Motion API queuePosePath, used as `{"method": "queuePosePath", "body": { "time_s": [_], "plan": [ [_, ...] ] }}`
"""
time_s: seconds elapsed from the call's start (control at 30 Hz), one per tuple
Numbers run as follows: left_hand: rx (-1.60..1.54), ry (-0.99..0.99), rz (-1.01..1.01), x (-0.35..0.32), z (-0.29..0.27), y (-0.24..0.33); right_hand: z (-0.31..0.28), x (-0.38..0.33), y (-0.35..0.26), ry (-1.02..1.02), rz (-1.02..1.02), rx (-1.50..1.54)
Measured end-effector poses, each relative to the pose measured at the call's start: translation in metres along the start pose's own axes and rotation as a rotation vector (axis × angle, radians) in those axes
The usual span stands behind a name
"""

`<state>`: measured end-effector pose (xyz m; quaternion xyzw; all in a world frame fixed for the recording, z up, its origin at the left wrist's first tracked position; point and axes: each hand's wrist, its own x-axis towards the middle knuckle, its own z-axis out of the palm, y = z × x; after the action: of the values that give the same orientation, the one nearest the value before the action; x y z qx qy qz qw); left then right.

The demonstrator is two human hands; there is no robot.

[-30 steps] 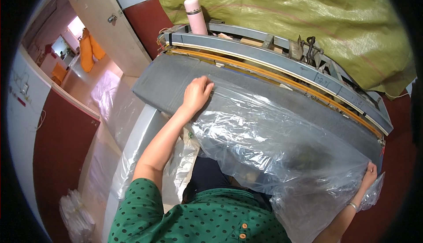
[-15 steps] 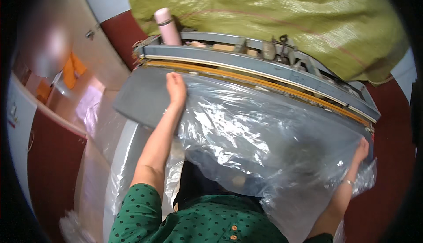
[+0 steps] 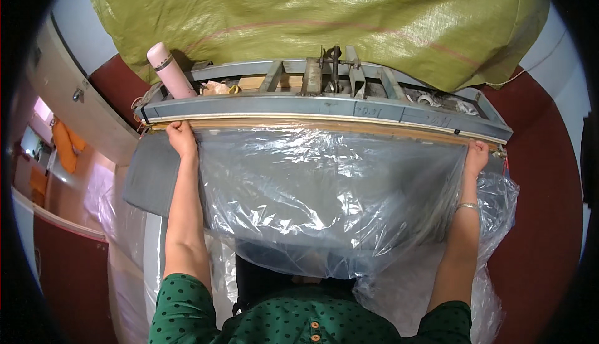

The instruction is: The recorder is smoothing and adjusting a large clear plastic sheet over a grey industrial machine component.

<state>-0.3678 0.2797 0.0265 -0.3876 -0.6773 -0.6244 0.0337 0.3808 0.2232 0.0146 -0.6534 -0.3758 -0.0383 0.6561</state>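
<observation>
A sheet of clear plastic film (image 3: 312, 185) is stretched between my two hands over a grey work surface (image 3: 150, 175). My left hand (image 3: 181, 137) pinches the film's far left corner, close to the tan strip (image 3: 268, 124) of a long grey metal frame (image 3: 281, 104). At the other end, my right hand (image 3: 477, 155) is closed on the far right corner, also close to that strip. The film's far edge runs along the strip. Its near part drapes over the surface's front edge toward my lap, and loose folds hang beside my right forearm.
A pink thermos (image 3: 171, 72) leans at the frame's left end. Behind the frame bulges a large yellow-green woven sack (image 3: 324, 19). A metal clamp-like fitting (image 3: 336, 69) rises from the frame's middle. More clear plastic lies at the lower left, near an open doorway.
Both hands have moved forward to the strip, carrying the film's far edge with them. My view has turned, so the frame now lies nearly level across it.
</observation>
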Motion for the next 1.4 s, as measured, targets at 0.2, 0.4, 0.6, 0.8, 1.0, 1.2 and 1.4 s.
{"method": "queuePosePath", "body": {
  "time_s": [0.2,0.4,0.6,0.8,1.0,1.2,1.4],
  "plan": [
    [-0.067,0.121,-0.247,-0.002,-0.003,0.026,-0.008,0.0,-0.021,0.092,0.029,-0.034],
    [0.109,-0.06,-0.101,-0.009,-0.009,0.038,-0.033,-0.008,-0.035,0.017,0.079,0.05],
    [-0.34,-0.611,-0.04,-0.032,-0.097,0.104,-0.131,-0.054,-0.123,0.056,-0.293,-0.254],
    [-0.437,-0.008,-0.001,-0.076,-0.203,0.111,-0.3,-0.091,0.044,0.389,-0.099,-0.553],
    [0.054,-0.566,-0.441,-0.194,-0.26,-0.089,-0.352,-0.201,0.192,0.341,0.457,0.114],
    [-0.164,-1.461,-0.218,-0.326,-0.12,0.017,-0.199,-0.282,0.002,0.498,0.448,-0.195],
    [0.043,-1.722,-0.077,-0.391,-0.088,0.136,-0.144,-0.298,-0.093,0.709,0.418,-0.487]
  ]
}}
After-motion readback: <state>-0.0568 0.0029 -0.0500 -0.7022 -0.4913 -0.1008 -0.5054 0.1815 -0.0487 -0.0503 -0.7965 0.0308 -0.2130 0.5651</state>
